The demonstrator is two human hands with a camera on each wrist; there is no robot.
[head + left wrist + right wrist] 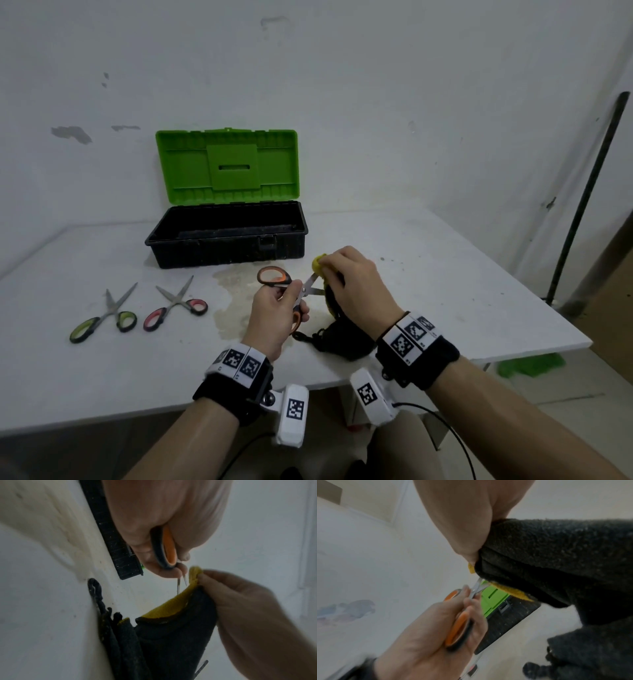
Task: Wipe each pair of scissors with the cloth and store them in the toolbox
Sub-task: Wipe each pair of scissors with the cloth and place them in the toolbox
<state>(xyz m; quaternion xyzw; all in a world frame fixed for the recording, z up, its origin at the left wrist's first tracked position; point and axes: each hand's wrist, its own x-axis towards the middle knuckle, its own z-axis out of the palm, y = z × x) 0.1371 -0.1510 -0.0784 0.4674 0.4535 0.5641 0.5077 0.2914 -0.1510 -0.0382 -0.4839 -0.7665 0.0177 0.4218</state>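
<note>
- While my left hand (274, 308) curls round the handles of the orange scissors (287, 291), their blades stand parted above the surface (102, 377), in front of the toolbox.
- My right hand (352, 284) pinches the cloth (342, 339) over one blade tip, fingers curled on the yellow side; the dark rest of it hangs down and bunches on the surface near the front edge.
- Behind my hands the toolbox (226, 240) sits open, green lid (226, 164) upright against the wall; I cannot tell what lies in its black tray.
- To the left, the green scissors (106, 315) and the pink scissors (176, 305) lie flat, blades parted, just beside each other, well apart from my left hand.
</note>
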